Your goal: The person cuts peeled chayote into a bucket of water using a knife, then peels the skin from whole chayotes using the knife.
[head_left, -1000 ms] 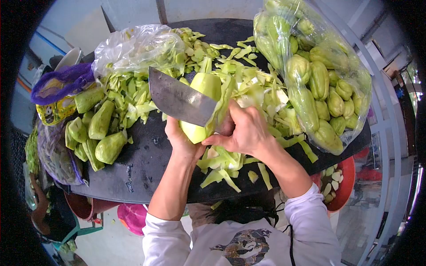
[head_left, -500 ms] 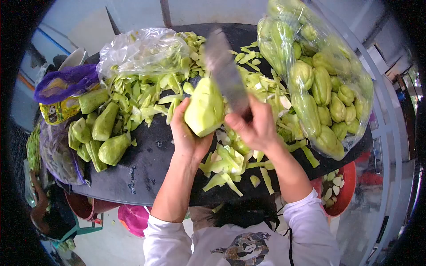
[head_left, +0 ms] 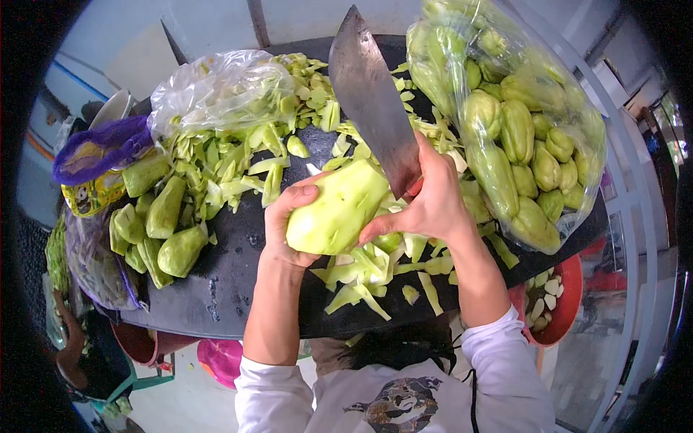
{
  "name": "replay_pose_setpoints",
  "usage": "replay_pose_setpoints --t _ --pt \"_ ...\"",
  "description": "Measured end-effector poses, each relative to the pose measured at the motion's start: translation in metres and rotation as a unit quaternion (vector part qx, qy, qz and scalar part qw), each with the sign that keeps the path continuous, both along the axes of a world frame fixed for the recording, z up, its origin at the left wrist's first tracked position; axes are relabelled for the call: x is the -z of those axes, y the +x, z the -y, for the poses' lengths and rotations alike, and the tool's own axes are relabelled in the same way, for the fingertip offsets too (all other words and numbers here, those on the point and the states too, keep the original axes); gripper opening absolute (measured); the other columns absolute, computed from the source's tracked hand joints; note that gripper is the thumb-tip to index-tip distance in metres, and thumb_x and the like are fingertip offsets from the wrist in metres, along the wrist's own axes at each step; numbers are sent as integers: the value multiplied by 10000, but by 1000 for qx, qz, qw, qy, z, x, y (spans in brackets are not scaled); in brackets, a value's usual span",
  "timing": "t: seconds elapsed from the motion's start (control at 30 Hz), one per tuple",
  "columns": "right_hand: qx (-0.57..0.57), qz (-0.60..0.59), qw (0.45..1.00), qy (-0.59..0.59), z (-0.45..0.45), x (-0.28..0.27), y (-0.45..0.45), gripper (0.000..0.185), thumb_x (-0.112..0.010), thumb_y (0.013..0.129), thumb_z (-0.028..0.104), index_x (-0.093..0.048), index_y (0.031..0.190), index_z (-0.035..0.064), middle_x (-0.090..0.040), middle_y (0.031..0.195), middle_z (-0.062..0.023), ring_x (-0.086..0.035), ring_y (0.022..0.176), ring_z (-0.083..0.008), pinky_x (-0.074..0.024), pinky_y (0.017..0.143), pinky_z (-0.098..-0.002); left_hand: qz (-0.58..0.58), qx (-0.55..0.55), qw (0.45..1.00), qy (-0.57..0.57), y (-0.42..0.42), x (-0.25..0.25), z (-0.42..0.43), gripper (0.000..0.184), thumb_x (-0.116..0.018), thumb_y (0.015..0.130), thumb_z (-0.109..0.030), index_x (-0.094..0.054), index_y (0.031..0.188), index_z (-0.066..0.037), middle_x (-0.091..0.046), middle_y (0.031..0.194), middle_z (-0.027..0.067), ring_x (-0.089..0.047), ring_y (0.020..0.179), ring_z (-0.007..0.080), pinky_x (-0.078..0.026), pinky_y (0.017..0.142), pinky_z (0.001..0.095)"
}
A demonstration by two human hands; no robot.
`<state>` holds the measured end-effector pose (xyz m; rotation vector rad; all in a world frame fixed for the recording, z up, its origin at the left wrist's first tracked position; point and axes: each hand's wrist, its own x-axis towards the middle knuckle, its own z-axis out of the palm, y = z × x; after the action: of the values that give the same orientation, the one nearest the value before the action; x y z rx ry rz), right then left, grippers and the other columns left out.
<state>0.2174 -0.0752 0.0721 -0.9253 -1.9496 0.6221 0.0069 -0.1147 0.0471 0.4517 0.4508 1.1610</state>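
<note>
Left arm: it reaches up from the lower middle of the frame, white sleeve pushed back, wrist turned so that the palm faces inward.
Left hand: the left hand [head_left: 279,229] is curled around the left side of a pale-green, pear-shaped peeled chayote [head_left: 336,206], thumb over its top and the other fingers mostly hidden.
Right arm: it comes from the lower right, the forearm slanting up and inward to the middle.
Right hand: the right hand [head_left: 439,195] is closed on the reddish handle of a broad grey steel knife [head_left: 372,97], its thumb stretched out to the chayote's lower right edge.
Blade: it points up and to the left, the tip near the top edge of the frame.
Chayote: in the middle of the frame, held above a black desk [head_left: 231,289] and the light-green peel strips [head_left: 361,274].
Left side: dull-green chayotes [head_left: 167,207] lie beside a purple mesh net [head_left: 101,151].
Upper right: a clear plastic bag [head_left: 593,137] is full of ridged green chayotes.
Markings: a yellow printed packet [head_left: 90,196] at the left shows a black-and-white figure, its print too small to read; the white shirt [head_left: 339,393] bears a dark patterned emblem.
</note>
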Motion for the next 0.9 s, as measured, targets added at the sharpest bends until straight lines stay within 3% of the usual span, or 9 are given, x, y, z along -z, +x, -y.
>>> replay_pose_setpoints --t 0.33,0.4,0.6,0.9 --pt "1 22 1000 12 6 -5 0 1130 -952 360 572 -529 1211 -39 -609 699 24 -551 563 -47 -463 513 -198 -6 0 1000 0 -5 3 1 579 -644 743 -235 -580 1204 109 -658 1106 253 -683 950 339 -562 870 408" --pt "1 42 999 1 7 -9 -1 954 -920 389 626 -510 911 -59 -584 589 -46 -610 529 -149 -500 506 -282 -9 -17 1000 -2 -5 3 2 601 -633 753 -245 -556 1231 110 -650 1125 254 -682 954 338 -562 871 408" --pt "-9 72 997 -13 13 -11 -10 910 -898 444 636 -493 895 -43 -588 578 -73 -646 530 -205 -510 497 -323 32 -23 999 24 1 -3 2 653 -601 785 -280 -488 1289 120 -637 1152 247 -683 947 327 -570 845 399" --pt "-11 86 996 9 14 -4 -15 912 -842 481 704 -481 893 -25 -592 571 -97 -663 539 -273 -522 507 -371 36 -53 998 14 1 -5 4 569 -577 806 -306 -537 1229 72 -655 1099 211 -684 915 304 -571 829 401"
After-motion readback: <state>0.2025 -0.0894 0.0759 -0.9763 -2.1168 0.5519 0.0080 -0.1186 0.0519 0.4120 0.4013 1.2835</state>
